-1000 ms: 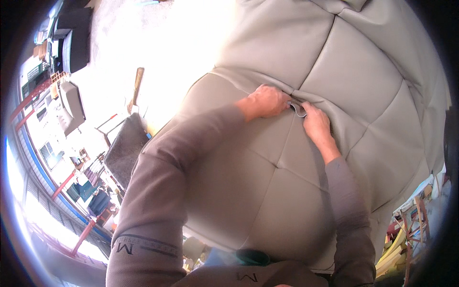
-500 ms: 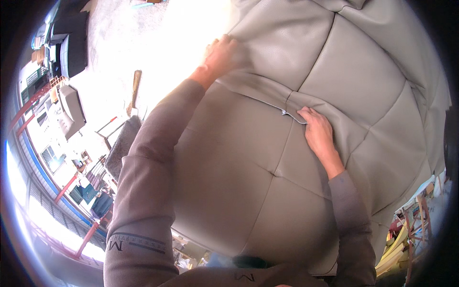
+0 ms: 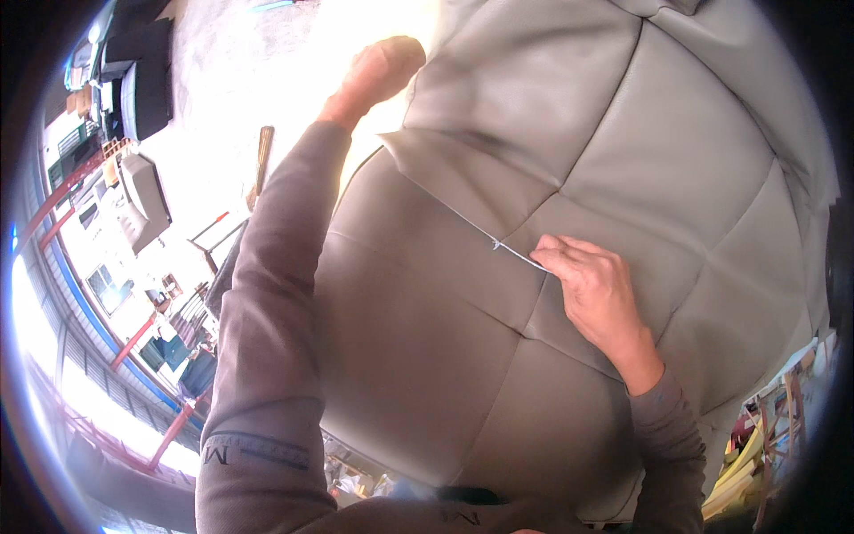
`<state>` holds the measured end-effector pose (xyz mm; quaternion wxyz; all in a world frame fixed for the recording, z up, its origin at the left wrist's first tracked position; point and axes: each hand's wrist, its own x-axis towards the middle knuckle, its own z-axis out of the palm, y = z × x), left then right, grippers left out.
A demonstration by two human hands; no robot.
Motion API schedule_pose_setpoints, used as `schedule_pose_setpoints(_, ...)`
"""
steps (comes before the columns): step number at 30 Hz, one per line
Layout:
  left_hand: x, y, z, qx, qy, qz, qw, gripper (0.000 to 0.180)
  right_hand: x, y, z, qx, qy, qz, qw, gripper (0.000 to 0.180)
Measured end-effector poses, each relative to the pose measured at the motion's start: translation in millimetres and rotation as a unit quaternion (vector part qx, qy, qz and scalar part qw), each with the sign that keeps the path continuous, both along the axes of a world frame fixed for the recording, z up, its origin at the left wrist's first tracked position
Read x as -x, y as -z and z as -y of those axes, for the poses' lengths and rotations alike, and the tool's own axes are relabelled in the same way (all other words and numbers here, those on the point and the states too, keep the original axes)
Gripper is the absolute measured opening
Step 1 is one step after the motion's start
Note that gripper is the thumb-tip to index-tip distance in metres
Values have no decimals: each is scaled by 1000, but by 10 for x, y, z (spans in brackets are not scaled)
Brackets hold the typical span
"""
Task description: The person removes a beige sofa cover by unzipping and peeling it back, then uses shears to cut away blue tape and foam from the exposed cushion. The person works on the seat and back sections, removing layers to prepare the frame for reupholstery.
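A large sheet of grey-beige leather upholstery (image 3: 685,160), seamed into panels and wrinkled, spreads across the middle and right. Its free edge, with a thin pale border and a small white frayed bit, lies folded over a smoother, tufted leather cushion surface (image 3: 418,311). With fingers pinched, my right hand (image 3: 596,289) grips the upholstery near that edge. Beyond the far left rim of the leather, my left hand (image 3: 381,71) is closed, its fingers curled beside the cover; what they hold, if anything, is hidden by the hand and the glare.
A wooden-handled brush or similar tool (image 3: 263,160) stands at the left. Farther off are a grey sofa piece (image 3: 144,200), dark furniture (image 3: 147,93) and red posts (image 3: 133,343). Yellow strips and wooden frames (image 3: 743,472) sit at the lower right.
My left hand has moved away and left, past the leather's rim. My right hand has come nearer, drawing the upholstery's edge toward me. The view has shifted slightly.
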<state>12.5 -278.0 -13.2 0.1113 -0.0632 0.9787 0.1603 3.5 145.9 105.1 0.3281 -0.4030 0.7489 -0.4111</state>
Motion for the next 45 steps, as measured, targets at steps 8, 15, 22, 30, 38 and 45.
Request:
schedule_pose_setpoints(8, -515, -53, -196, 16, 58, 155, 986, 28, -156, -18, 54, -2, -8, 10, 1000, 27)
schedule_pose_setpoints(15, -372, 340, -358, 93, 69, 163, 980, 21, -51, 240, -81, -59, 12, 27, 998, 27)
schedule_pose_setpoints(22, -314, 351, -148, -9, 5, 136, 991, 19, -80, 415, -238, -112, 18, -4, 994, 26)
schedule_pose_setpoints(30, -497, -571, -986, -282, 122, 158, 939, 42, 84, 1095, -362, -238, 43, -85, 967, 31)
schedule_pose_setpoints(38, -211, -212, -1864, -92, 90, 115, 985, 33, 524, 910, -266, -256, 115, -123, 952, 33)
schedule_pose_setpoints(45, -326, -51, -1947, -95, 72, 89, 989, 17, 652, 792, -166, -189, 83, -195, 959, 28)
